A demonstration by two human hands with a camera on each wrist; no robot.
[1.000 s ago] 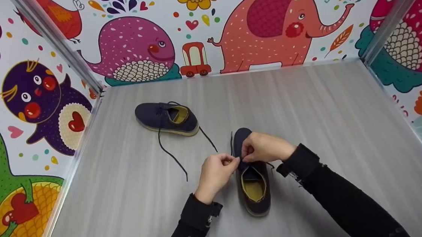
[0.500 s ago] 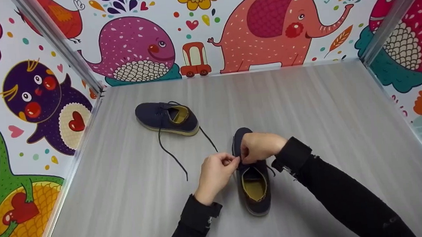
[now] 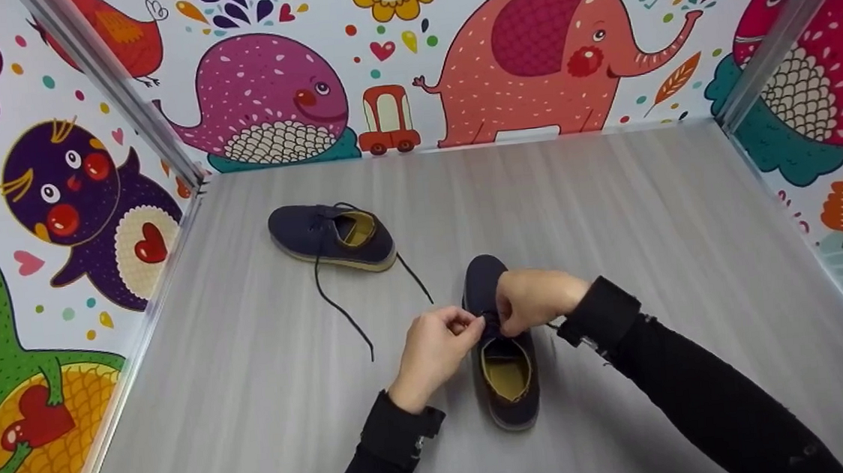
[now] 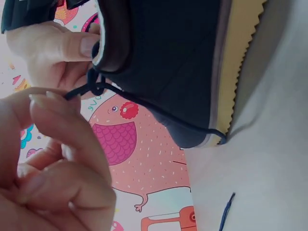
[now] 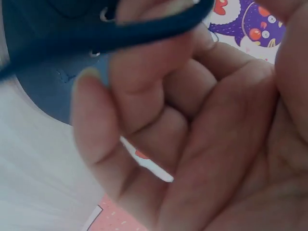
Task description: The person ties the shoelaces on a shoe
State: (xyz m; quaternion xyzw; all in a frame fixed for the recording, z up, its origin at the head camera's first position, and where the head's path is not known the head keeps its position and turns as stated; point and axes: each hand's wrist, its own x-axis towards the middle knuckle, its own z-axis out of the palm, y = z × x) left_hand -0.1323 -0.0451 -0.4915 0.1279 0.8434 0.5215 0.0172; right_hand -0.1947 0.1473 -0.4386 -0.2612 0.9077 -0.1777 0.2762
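Note:
A dark navy lace-up shoe (image 3: 484,280) with a yellow lining stands before me, toe pointing away. My left hand (image 3: 431,352) is at its left side, thumb and forefinger pinching a dark shoelace (image 4: 77,91). The left wrist view shows a small loop in that lace beside the fingertips, and a length running along the shoe's side to the sole. My right hand (image 3: 543,296) is over the shoe's right side at the eyelets, fingers curled. Across those fingers runs a shoelace (image 5: 139,31), close up in the right wrist view; its thumb grip is partly hidden.
A matching navy shoe (image 3: 297,231) lies farther back on the left, its two loose lace ends (image 3: 345,320) trailing over the grey wood-grain floor (image 3: 614,199). Printed cartoon panels (image 3: 527,48) enclose the back and sides, with metal corner posts (image 3: 782,35).
My right hand has shifted slightly right and nearer to me, uncovering more of the toe and lacing. The left hand keeps its pinch, moving a little right. Both shoes stay in place.

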